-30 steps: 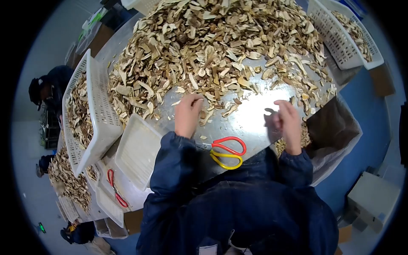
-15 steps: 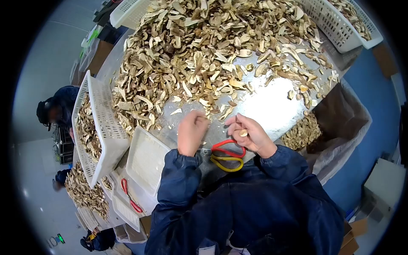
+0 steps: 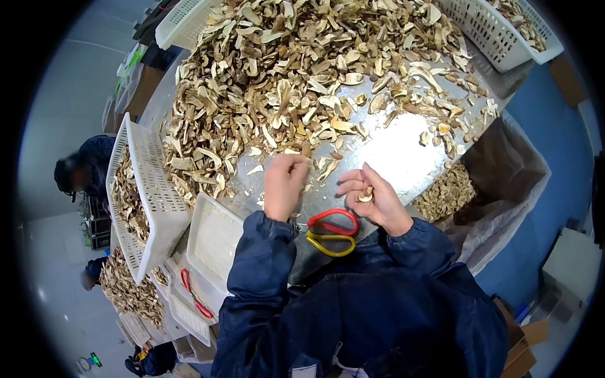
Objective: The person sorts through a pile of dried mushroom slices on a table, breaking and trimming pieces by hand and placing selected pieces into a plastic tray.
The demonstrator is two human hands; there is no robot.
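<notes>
My right hand (image 3: pixel 383 205) is half curled, palm turned up, with a small dried mushroom slice (image 3: pixel 365 196) held at its fingers. My left hand (image 3: pixel 283 186) has its fingers drawn together at the near edge of a big heap of dried mushroom slices (image 3: pixel 271 88); whatever is between the fingertips is hidden. Between and below the hands, scissors with one red and one yellow handle (image 3: pixel 340 254) lie on the metal table (image 3: pixel 321 195), blades not clearly visible. Loose slices and crumbs are scattered around my left hand.
A white tray (image 3: pixel 214 236) and a tilted white basket of slices (image 3: pixel 167 189) stand at left, with red-handled scissors (image 3: pixel 196 295) beyond. On the right is a lined bin (image 3: pixel 510 183) holding slices. Another basket (image 3: pixel 498 41) sits at far right. Co-workers (image 3: pixel 94 164) are at left.
The view has shifted slightly. My left hand has risen a little toward the heap's edge. In my right hand the slice now sits higher, nearer the fingers.
</notes>
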